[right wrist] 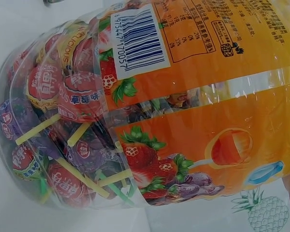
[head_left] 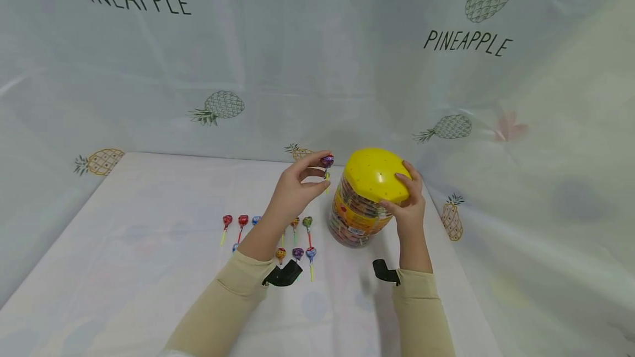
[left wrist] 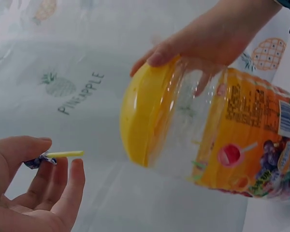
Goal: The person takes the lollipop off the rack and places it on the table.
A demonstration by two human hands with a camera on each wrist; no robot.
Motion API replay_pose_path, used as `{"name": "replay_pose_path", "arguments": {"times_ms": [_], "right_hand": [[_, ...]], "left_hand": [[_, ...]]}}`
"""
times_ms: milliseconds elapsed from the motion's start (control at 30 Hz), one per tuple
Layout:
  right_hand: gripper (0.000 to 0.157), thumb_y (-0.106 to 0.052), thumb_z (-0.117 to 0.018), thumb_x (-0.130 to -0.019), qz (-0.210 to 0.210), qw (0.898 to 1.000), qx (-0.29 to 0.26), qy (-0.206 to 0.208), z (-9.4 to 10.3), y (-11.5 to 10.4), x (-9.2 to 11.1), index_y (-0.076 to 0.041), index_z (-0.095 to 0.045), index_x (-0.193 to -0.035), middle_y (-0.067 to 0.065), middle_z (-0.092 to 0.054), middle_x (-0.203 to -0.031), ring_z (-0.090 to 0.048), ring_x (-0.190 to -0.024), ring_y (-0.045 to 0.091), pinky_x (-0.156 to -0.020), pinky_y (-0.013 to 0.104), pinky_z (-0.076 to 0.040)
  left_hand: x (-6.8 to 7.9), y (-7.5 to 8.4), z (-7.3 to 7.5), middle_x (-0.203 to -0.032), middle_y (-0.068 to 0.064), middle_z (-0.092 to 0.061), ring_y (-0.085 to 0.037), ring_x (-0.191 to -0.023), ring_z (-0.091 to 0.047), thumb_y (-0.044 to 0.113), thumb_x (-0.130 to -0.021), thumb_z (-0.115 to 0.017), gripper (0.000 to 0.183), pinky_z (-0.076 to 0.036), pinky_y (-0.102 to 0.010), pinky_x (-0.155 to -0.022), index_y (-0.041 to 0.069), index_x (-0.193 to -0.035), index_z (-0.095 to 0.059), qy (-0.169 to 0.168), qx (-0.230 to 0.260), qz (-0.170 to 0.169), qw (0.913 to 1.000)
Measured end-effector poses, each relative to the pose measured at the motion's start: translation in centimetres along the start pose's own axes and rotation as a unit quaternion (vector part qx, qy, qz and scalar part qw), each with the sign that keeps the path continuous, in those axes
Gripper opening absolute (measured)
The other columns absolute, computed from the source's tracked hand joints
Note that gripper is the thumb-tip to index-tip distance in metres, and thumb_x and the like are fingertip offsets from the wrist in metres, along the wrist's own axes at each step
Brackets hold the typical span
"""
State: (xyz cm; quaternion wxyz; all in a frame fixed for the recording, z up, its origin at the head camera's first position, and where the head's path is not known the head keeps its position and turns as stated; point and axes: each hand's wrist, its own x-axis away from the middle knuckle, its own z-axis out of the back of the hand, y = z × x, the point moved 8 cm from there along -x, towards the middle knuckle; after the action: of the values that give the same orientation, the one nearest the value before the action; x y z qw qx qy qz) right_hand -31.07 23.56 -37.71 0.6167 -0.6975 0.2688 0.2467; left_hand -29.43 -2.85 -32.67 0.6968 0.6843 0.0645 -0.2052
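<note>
My left hand (head_left: pixel 292 190) pinches a lollipop (head_left: pixel 327 162) with a dark purple wrapper, just left of a big clear jar (head_left: pixel 358 215). In the left wrist view the lollipop's yellow stick (left wrist: pixel 66 154) points toward the jar's lid. My right hand (head_left: pixel 412 200) grips the domed yellow lid (head_left: pixel 371 174) from the right, fingers and thumb spread round its edge. The jar leans, its lid end toward the upper right. In the right wrist view, wrapped lollipops (right wrist: pixel 79 96) fill the jar's bottom behind an orange fruit label (right wrist: pixel 179 140).
Several lollipops lie in two rows on the white table cover (head_left: pixel 163 269), left of the jar, such as a red one (head_left: pixel 227 220) and a blue one (head_left: pixel 311 253). My left forearm hides part of the rows. A pineapple-printed sheet (head_left: pixel 307 43) hangs behind the table.
</note>
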Motion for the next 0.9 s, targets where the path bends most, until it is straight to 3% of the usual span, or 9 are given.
{"name": "replay_pose_path", "arguments": {"times_ms": [100, 333, 633, 900], "right_hand": [[0.054, -0.023, -0.087, -0.074, 0.000, 1.000, -0.001, 0.002, 0.0, 0.0, 0.0, -0.003, -0.065, -0.119, 0.010, -0.030, -0.152, -0.022, -0.140, 0.033, -0.104, 0.028, -0.039], [0.050, -0.014, -0.086, -0.075, -0.002, 1.000, -0.018, 0.007, 0.1, 0.1, 0.1, -0.003, -0.066, -0.119, 0.011, -0.029, -0.152, -0.021, -0.140, 0.033, -0.103, 0.028, -0.041], [0.049, -0.009, -0.084, -0.077, -0.005, 1.000, -0.020, 0.009, 0.1, 0.2, 0.3, -0.002, -0.064, -0.121, 0.011, -0.028, -0.153, -0.024, -0.139, 0.034, -0.102, 0.028, -0.042], [0.049, -0.008, -0.084, -0.076, -0.001, 1.000, -0.023, 0.010, -0.1, 0.1, 0.0, -0.001, -0.064, -0.120, 0.010, -0.028, -0.153, -0.023, -0.140, 0.033, -0.103, 0.029, -0.042]], "left_hand": [[0.6, -0.6, 1.1, -0.130, 0.002, -0.054, -0.019, -0.107, -0.059, 0.001, -0.089, -0.069, 0.054, -0.055, -0.035, -0.082, 0.026, -0.136, -0.057, 0.014, -0.002, 0.005, 0.9999], [2.7, -3.2, 3.5, -0.124, -0.008, -0.053, -0.023, -0.106, -0.060, -0.002, -0.088, -0.069, 0.060, -0.056, -0.032, -0.078, 0.025, -0.139, -0.053, 0.052, 0.016, 0.066, 0.9963], [6.1, -7.0, 6.9, -0.126, -0.006, -0.053, -0.023, -0.103, -0.060, 0.006, -0.089, -0.071, 0.057, -0.056, -0.029, -0.074, 0.030, -0.138, -0.053, 0.097, -0.008, 0.131, 0.9866], [9.3, -10.3, 9.3, -0.124, -0.014, -0.050, -0.026, -0.098, -0.060, -0.002, -0.088, -0.069, 0.060, -0.057, -0.031, -0.073, 0.018, -0.141, -0.050, 0.125, -0.014, 0.181, 0.9754]]}}
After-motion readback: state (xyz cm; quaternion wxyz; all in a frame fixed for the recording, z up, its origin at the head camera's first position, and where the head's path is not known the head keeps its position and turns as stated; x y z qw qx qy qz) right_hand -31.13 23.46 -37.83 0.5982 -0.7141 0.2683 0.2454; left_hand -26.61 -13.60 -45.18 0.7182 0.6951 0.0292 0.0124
